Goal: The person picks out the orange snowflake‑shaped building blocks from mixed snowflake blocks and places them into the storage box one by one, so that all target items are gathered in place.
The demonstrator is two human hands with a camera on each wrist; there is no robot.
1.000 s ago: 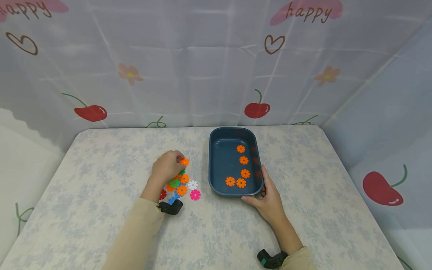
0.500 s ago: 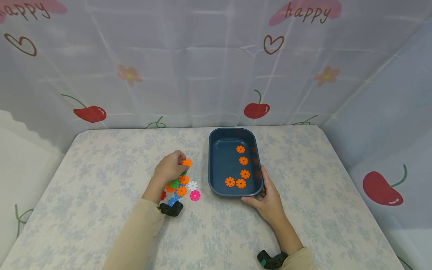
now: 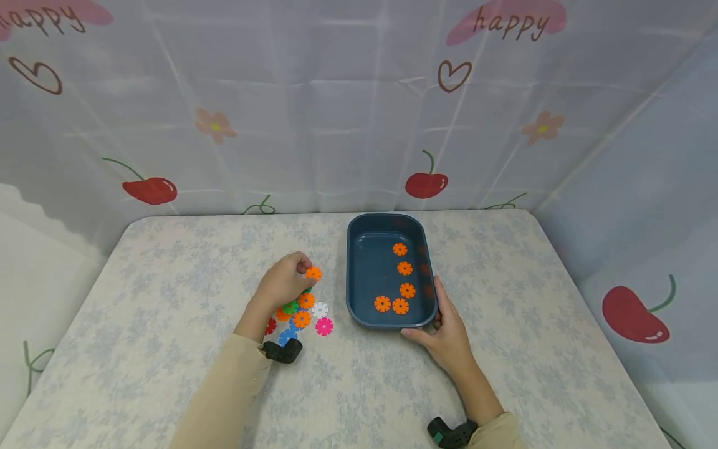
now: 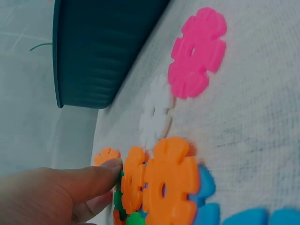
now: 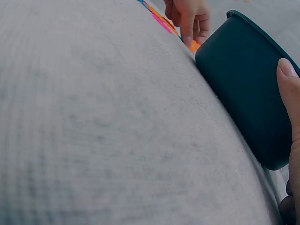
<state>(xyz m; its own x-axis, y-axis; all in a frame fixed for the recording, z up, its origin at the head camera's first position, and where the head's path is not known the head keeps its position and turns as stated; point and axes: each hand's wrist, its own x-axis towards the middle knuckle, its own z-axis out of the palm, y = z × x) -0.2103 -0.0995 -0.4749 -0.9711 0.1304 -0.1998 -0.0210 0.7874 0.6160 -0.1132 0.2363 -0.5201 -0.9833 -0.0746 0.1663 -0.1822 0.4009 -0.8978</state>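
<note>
An orange snowflake disc [image 3: 313, 273] is being pinched at the curled fingertips of the left hand [image 3: 282, 282], just above the pile of coloured discs [image 3: 301, 312] and near the left wall of the dark blue tray [image 3: 353, 274]. In the left wrist view only a sliver of this disc [image 4: 106, 156] is being shown beyond the fingertips [image 4: 105, 171]; the grip itself is being hidden. Part of the pile is being covered by the left hand. The tray's near right corner is being held by the right hand [image 3: 445, 330], thumb laid along the rim, the other fingers being hidden beneath. Five orange discs [image 3: 401, 305] are being kept inside the tray. The table [image 3: 168, 262] is being cut off below.
</note>
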